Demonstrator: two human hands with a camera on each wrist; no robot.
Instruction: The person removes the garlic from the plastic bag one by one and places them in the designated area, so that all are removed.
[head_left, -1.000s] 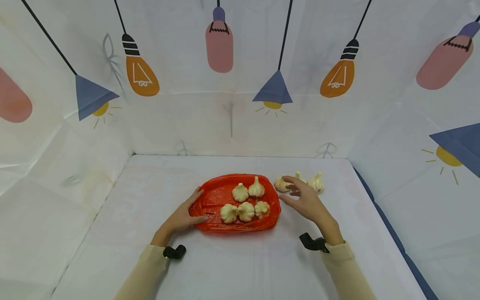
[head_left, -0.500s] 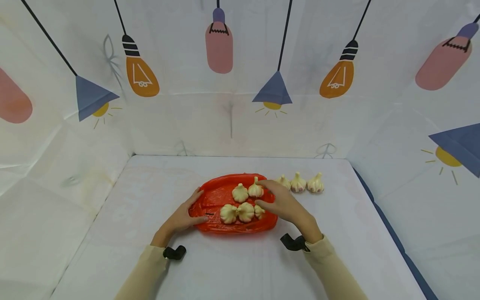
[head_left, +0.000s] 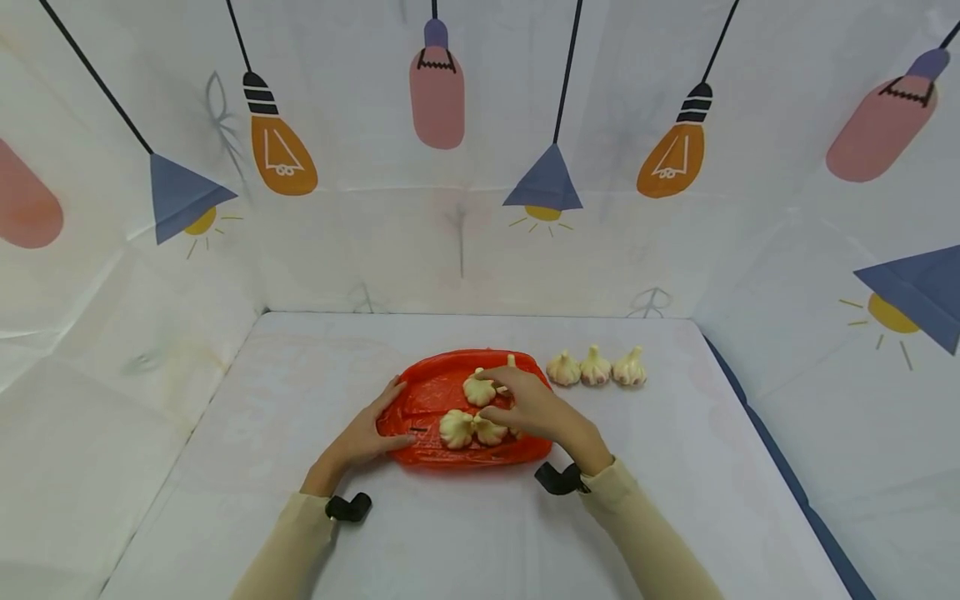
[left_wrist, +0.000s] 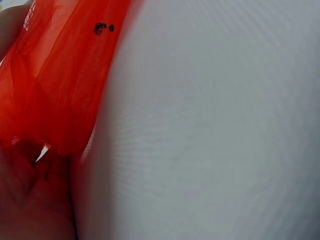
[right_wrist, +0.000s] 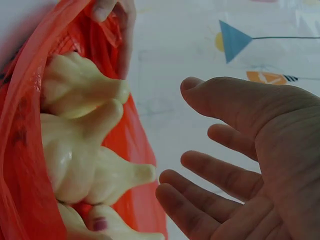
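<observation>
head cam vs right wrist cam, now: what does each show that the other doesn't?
Head only: the row of three garlic bulbs on the white table, off the bag's right end, and both cream sleeves.

Right wrist only: a purple mark on one bagged bulb, and the palm side of the right hand, holding nothing.

Both: the red plastic bag, garlic inside it, both hands, the left hand holding the bag, and printed blue lamps.

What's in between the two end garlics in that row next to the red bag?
One more garlic bulb, with its stem pointing up. The head view shows it.
</observation>
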